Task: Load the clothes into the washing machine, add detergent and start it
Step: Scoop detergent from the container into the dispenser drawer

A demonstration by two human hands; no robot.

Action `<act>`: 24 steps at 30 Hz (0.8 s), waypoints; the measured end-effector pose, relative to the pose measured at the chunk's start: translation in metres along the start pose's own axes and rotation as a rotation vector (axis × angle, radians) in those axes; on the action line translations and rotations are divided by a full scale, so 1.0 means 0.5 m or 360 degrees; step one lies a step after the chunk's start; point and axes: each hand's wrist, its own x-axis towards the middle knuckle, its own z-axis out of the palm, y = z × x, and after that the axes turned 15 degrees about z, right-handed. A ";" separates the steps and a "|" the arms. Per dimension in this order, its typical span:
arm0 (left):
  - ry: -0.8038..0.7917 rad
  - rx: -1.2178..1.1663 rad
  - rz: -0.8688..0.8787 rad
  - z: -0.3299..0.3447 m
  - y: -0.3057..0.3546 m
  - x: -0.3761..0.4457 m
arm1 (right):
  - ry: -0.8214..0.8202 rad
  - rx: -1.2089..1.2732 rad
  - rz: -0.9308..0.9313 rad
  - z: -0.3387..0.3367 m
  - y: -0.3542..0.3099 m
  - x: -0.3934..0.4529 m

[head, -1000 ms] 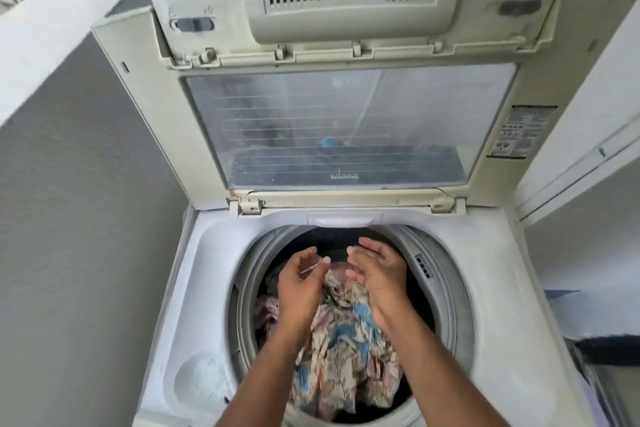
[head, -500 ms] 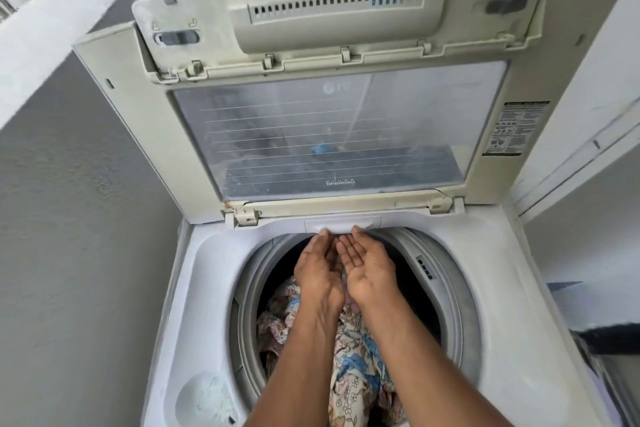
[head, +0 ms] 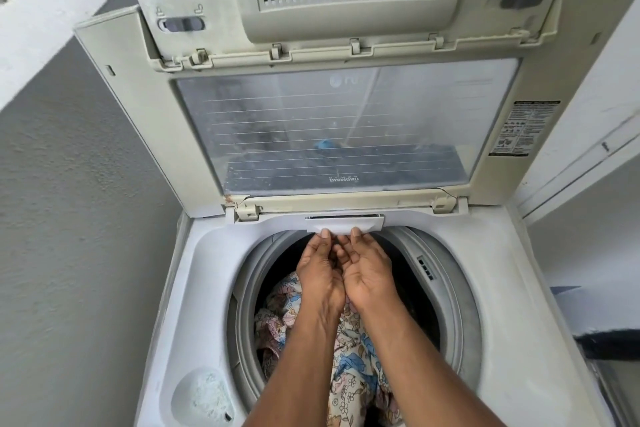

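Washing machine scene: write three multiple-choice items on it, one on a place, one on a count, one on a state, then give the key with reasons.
1. Where are the clothes?
A. In the drum
B. On the lid
C. On the floor

2. How many hands reach the drawer at the drum's back edge?
A. None
B. One
C. Two

3. How does the lid stand?
A. Shut flat
B. Raised open
C. Taken off

Key: 1 A, the floral fabric lies inside the drum beneath the forearms. 2 C, the left hand and the right hand both have fingers at the drawer's front. 3 B, the lid stands up behind the drum, its window facing the camera.
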 end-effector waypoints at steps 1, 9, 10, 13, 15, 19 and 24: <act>-0.0011 -0.0002 0.0001 -0.009 -0.001 -0.001 | -0.0022 -0.0003 0.0006 -0.007 0.004 -0.004; -0.0057 -0.0036 0.0045 -0.059 -0.004 -0.046 | -0.0083 -0.0016 -0.0002 -0.056 0.029 -0.029; -0.0039 -0.0027 0.0042 -0.061 -0.005 -0.049 | -0.0074 -0.0014 -0.0012 -0.055 0.030 -0.032; 0.0014 0.0025 0.0022 -0.070 -0.010 -0.062 | -0.0051 -0.0018 -0.0032 -0.062 0.031 -0.042; 0.0039 0.0057 0.0042 -0.079 -0.008 -0.065 | -0.0047 -0.0038 -0.0010 -0.068 0.032 -0.049; 0.0068 0.0128 0.0112 -0.086 0.003 -0.061 | -0.0059 -0.0099 0.0052 -0.067 0.035 -0.058; -0.0006 0.0220 0.0114 -0.088 0.005 -0.088 | 0.0005 -0.0118 0.0046 -0.067 0.034 -0.075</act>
